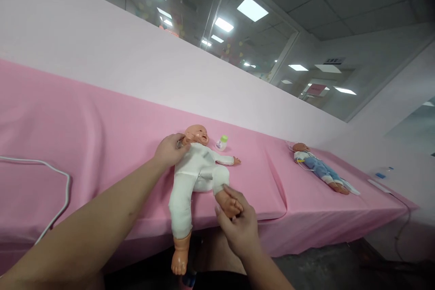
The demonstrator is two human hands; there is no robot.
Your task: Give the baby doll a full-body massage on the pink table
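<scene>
One hand, my left (171,150), touches the near doll's (190,165) shoulder, half-curled, grip unclear; my right hand (243,229) clasps its foot (234,207). Two dolls (316,166), one bottle (221,144).

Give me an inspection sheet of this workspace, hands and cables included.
Surface: pink cloth, wrinkled in places.
Job's things: white-clad doll on its back, one leg hanging over the edge.
Clutter: green-capped bottle beside it; blue-trousered doll farther right.
Hands: left hand at the white-clad doll's shoulder, grip unclear; right hand grasping its other lower leg.
Cables: white cable at left; thin cord at far right.
Surroundings: white wall, glass panels, ceiling lights.
</scene>
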